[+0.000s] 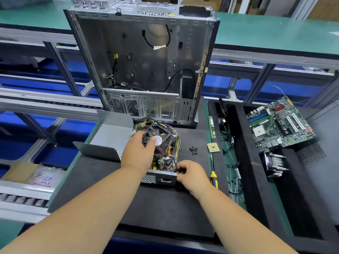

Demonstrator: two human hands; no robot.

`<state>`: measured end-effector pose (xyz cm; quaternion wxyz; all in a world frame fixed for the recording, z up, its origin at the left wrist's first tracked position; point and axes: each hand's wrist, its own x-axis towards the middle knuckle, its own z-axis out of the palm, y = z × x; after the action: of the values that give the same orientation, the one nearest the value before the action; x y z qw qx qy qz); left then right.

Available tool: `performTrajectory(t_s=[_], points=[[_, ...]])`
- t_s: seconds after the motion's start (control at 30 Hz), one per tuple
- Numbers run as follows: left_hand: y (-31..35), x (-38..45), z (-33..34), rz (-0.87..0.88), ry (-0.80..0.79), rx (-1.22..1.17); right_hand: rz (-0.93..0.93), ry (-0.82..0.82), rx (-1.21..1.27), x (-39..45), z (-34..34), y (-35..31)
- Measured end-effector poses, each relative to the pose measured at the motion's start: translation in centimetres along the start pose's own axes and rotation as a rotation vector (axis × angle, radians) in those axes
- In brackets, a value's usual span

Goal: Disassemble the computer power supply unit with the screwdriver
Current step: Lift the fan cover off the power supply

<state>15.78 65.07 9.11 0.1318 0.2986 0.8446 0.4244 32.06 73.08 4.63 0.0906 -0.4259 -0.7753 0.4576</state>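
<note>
I see the power supply unit (161, 162) sitting opened near the middle of the black mat (91, 180), its perforated metal end wall facing me and its bundle of wires spilling toward the mat's far edge. My left hand (138, 153) is curled over the black fan (158, 141), thumb on its round label, the fan tilted up above the exposed board. My right hand (190, 176) pinches something dark at the unit's near right corner; I think wires, but my fingers hide it. The removed grey cover (108, 142) lies just left of the unit, touching my left wrist side. The screwdriver (213, 177), yellow-handled, lies untouched along the mat's right edge, just beside my right hand. Loose black screws (193, 150) sit right of the unit, a square processor chip (213, 147) beyond them, a memory stick (211, 126) further back. The emptied computer case (143, 65) stands upright at the mat's far edge, crowding the wires. Motherboard (280, 123) and heatsink (274, 165) rest on the black tray (256, 198) to the right.
</note>
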Motion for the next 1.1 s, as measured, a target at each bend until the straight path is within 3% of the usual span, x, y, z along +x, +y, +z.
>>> performTrajectory(t_s=[1.1], points=[[0.3,0.3,0.3,-0.093,0.013,0.105,-0.022,0.049,0.212,0.4,1.1,1.6]])
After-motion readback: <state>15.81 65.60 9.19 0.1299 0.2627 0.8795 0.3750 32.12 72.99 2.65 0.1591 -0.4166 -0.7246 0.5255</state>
